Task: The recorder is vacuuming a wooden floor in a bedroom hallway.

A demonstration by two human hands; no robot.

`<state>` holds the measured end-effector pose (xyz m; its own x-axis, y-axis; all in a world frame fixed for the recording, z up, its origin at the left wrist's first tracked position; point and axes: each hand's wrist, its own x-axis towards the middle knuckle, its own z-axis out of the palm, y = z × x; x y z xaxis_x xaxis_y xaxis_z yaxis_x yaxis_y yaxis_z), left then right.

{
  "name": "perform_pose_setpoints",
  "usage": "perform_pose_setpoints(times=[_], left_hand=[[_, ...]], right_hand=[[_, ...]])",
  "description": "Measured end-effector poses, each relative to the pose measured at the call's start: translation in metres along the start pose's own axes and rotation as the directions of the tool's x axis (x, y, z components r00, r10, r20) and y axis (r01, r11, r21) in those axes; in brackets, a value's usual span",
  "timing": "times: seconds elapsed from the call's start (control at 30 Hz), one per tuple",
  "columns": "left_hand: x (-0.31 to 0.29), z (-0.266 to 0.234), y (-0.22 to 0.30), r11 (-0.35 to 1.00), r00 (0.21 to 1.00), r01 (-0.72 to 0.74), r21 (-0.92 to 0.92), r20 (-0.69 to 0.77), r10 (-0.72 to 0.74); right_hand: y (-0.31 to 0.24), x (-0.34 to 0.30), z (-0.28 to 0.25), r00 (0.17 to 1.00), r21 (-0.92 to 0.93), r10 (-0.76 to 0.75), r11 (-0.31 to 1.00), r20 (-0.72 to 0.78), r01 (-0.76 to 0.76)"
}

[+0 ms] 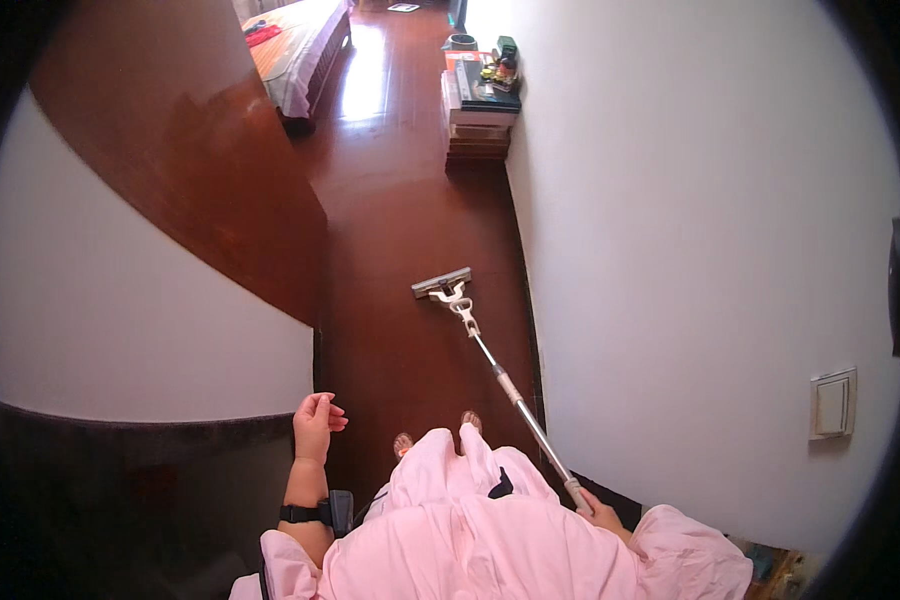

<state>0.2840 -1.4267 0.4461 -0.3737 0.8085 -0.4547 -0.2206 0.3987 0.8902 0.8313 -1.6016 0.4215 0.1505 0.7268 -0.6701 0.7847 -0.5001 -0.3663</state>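
Silvery metal, pale fittings (467, 318): a flat-headed mop (508, 384), slanting forward, head (442, 283) apparently resting on the glossy red-brown floor (400, 250) near the white wall (690, 250). I judge it light, stiff-shafted, loose at the joint; best held by the upper pole (543, 440). Right hand (602, 515) wraps that end. Left hand (315, 415) loosely half-open, nothing visible in it. Farther off: stacked boxes or books (480, 118).

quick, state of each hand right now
Left hand: half open, loosely curled, nothing visible in it.
Right hand: closed around the mop handle.
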Motion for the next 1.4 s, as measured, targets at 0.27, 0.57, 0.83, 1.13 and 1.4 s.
perform_pose_setpoints(times=[0.27, 0.57, 0.83, 1.13, 1.4], left_hand=[[-0.007, 0.002, 0.006, 0.999, 1.000, -0.007, 0.041, -0.016, 0.007], [-0.063, -0.037, 0.011, 0.997, 0.951, -0.050, 0.057, -0.302, 0.065], [-0.087, -0.042, 0.004, 0.997, 0.923, -0.001, 0.079, -0.385, 0.031], [-0.032, -0.048, -0.008, 0.997, 0.979, -0.082, -0.018, -0.189, 0.077], [0.014, -0.013, 0.005, 0.998, 0.998, -0.058, -0.015, 0.019, 0.058]], right_hand=[[-0.044, 0.062, 0.008, 0.985, -0.047, -0.142, 0.989, -0.095, 0.138], [-0.263, 0.298, -0.002, 0.906, 0.134, -0.373, 0.906, -0.198, 0.402], [-0.360, 0.399, -0.023, 0.868, 0.230, -0.394, 0.854, -0.301, 0.467], [-0.161, 0.214, -0.007, 0.932, 0.074, -0.314, 0.941, -0.181, 0.331], [-0.037, 0.117, 0.002, 0.967, 0.167, -0.241, 0.953, -0.080, 0.252]])
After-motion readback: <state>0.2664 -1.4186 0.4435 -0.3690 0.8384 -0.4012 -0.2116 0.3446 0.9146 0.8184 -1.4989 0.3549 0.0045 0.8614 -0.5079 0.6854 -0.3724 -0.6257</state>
